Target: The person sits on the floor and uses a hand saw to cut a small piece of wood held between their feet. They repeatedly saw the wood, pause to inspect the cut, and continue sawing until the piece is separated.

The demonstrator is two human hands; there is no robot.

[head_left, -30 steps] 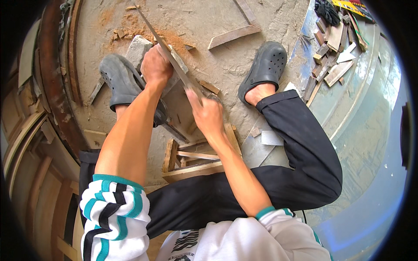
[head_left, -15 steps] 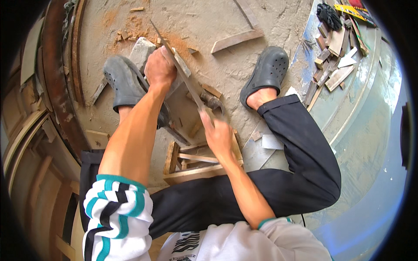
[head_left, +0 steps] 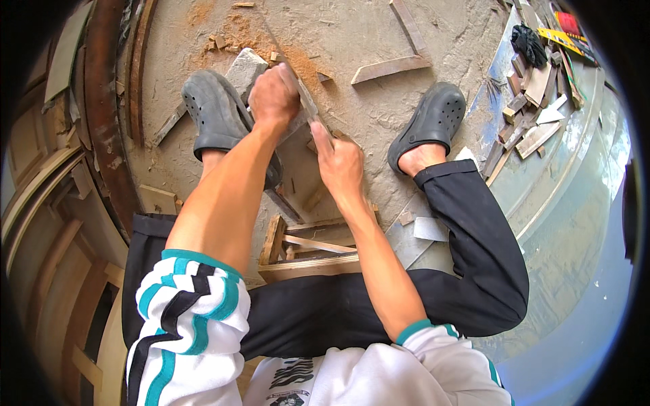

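One open box [head_left: 311, 266] of wood; one pale strip [head_left: 318, 244] slants inside, other contents partly hidden. One saw [head_left: 307, 103], beyond the box, long axis running away from it, tip angled left. Right hand [head_left: 340, 162] beyond the box, wrapped round the saw's handle, index finger laid along it. Left hand [head_left: 273, 98] farther beyond the box, curled, beside the blade; cannot tell what it grips. One pale block [head_left: 245, 66], far beyond the box, leftward. Two clogs: one [head_left: 211, 108] beyond-left of the box, one [head_left: 432, 122] beyond-right. Offcuts [head_left: 535, 101] heaped well right of the box, uncounted.
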